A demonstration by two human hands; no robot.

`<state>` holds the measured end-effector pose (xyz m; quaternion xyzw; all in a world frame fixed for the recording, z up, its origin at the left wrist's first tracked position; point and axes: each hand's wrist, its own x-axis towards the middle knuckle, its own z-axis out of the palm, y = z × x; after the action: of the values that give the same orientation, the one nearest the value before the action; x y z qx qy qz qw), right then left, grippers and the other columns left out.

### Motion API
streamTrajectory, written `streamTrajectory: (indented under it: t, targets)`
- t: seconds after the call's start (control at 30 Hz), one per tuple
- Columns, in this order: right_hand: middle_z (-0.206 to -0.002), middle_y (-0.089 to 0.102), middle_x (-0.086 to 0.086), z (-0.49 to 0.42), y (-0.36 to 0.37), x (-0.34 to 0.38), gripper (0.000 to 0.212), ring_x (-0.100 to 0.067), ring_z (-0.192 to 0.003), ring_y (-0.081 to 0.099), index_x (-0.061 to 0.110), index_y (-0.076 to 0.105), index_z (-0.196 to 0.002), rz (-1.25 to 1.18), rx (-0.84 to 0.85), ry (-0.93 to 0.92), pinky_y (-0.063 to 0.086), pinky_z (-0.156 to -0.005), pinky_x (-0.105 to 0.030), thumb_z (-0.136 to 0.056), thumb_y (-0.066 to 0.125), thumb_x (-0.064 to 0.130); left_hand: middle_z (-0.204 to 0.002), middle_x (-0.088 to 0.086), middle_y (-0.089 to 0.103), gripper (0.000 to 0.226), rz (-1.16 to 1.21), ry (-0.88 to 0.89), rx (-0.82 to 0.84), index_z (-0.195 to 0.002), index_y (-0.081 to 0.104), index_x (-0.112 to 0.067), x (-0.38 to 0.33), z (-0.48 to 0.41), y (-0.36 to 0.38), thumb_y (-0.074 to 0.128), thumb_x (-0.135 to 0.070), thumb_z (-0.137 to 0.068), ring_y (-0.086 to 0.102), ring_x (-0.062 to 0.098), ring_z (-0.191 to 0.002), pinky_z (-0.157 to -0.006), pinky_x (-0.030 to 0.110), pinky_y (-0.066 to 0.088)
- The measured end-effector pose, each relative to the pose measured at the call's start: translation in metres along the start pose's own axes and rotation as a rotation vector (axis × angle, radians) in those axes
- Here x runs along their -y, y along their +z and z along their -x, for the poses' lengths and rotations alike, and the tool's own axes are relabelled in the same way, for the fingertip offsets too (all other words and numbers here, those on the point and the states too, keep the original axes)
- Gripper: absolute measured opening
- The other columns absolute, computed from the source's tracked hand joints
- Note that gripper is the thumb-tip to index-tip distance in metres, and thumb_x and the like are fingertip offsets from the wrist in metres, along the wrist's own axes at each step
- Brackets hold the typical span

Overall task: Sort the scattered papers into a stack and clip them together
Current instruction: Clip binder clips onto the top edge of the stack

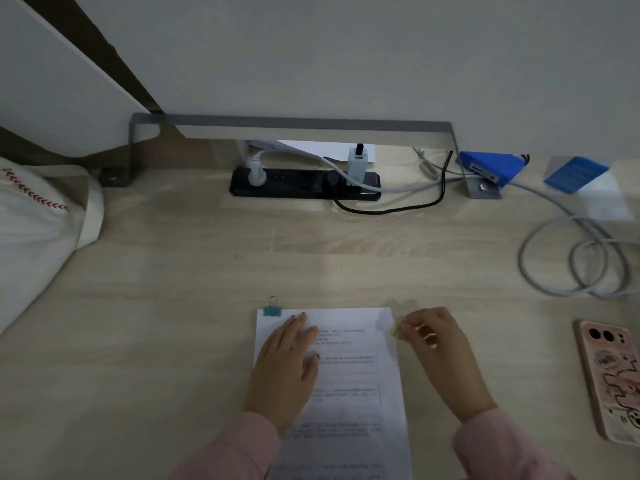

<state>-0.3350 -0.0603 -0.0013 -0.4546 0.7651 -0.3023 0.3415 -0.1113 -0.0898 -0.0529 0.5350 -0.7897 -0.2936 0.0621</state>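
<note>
The stack of papers (349,375) is white, printed with lines of dark text and boxed sections, its sheets squared together and lying flat; the fingers of the left hand (287,362) rest straight on its upper left part; a teal binder clip (272,309) with a wire handle sits on the stack's far left corner, just beyond those fingertips; a small pale yellow item (396,332), too blurred to identify, is pinched in the fingertips of the right hand (440,348) at the stack's far right edge.

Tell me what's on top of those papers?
The left hand rests flat on the papers; a teal binder clip grips their far left corner. Print beneath the hand is hidden.
</note>
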Motion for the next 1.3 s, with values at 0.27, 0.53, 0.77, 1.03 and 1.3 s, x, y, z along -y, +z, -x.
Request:
streamTrajectory:
  t: [0.27,0.53,0.77,1.03,1.3]
  targets:
    - [-0.069,0.061,0.007,-0.022,0.062,0.051,0.016,0.002,-0.063,0.056,0.017,0.06,-0.07,-0.284,0.348,0.09,0.047,-0.07,-0.017,-0.086,0.061,0.014,-0.101,-0.019,0.053,0.01,0.586,-0.181,-0.059,-0.095,0.059,-0.027,-0.021,-0.018,-0.018,0.05,-0.028,-0.093,0.05,0.005,-0.108,-0.094,0.023,0.041]
    - [-0.092,0.068,-0.005,-0.05,0.054,0.055,0.024,-0.009,-0.075,0.065,0.008,0.068,-0.103,-0.39,0.56,0.266,0.055,-0.071,-0.018,-0.085,0.062,0.023,-0.103,-0.015,0.057,0.013,0.63,-0.106,0.02,-0.093,0.057,-0.037,-0.01,-0.032,-0.028,0.048,-0.027,-0.094,0.051,-0.005,-0.101,-0.085,0.011,0.039]
    - [-0.095,0.072,-0.003,-0.064,0.052,0.047,0.018,-0.006,-0.085,0.066,0.011,0.074,-0.095,-0.426,0.526,0.255,0.051,-0.071,-0.013,-0.082,0.065,0.02,-0.103,-0.017,0.057,0.038,0.234,0.02,-0.082,-0.101,0.059,-0.028,-0.001,-0.047,-0.026,0.035,-0.052,-0.084,0.043,0.001,-0.104,-0.085,0.017,0.028]
    - [-0.085,0.068,0.005,-0.072,0.059,0.038,0.012,0.002,-0.076,0.062,0.023,0.072,-0.081,-0.218,0.426,0.036,0.045,-0.069,-0.005,-0.078,0.07,0.011,-0.075,-0.013,0.058,0.029,-0.25,0.066,-0.01,-0.075,0.058,-0.026,-0.002,-0.067,-0.028,0.056,-0.052,-0.063,0.055,0.013,-0.075,-0.067,0.028,0.02]
    - [-0.083,0.07,0.004,-0.074,0.065,0.034,0.011,0.002,-0.072,0.063,0.019,0.075,-0.082,-0.226,0.49,0.026,0.047,-0.068,-0.008,-0.079,0.068,0.011,-0.11,-0.005,0.055,0.027,-0.11,0.016,0.224,-0.101,0.062,-0.02,-0.001,-0.082,-0.034,0.053,-0.041,-0.086,0.038,0.016,-0.111,-0.094,0.029,0.022]
